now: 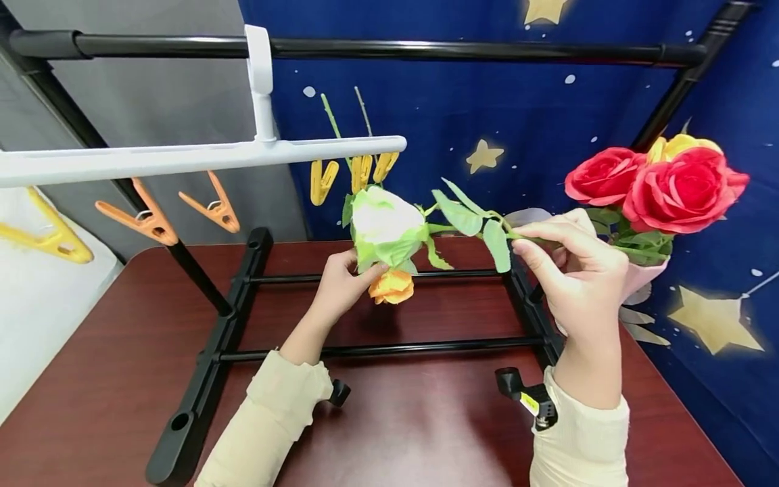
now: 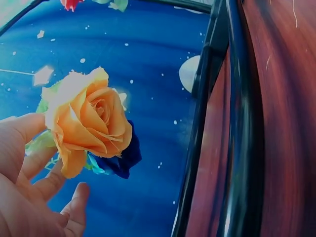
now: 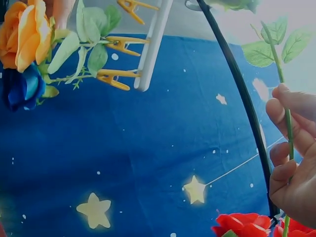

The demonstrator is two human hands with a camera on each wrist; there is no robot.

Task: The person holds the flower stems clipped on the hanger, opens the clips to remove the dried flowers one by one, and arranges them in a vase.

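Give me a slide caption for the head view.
Left hand touches an orange rose while right hand pinches a green stem.

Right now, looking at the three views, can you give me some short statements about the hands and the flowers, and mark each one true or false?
1. The right hand pinches a green stem. True.
2. The left hand rests flat on the table. False: it is raised above the table and touches the flower heads, near the orange rose.
3. Two red roses show behind the right hand. True.
4. The clips hang from a black bar. False: they hang from the white hanger.
5. The backdrop is plain green. False: it is blue with yellow stars.
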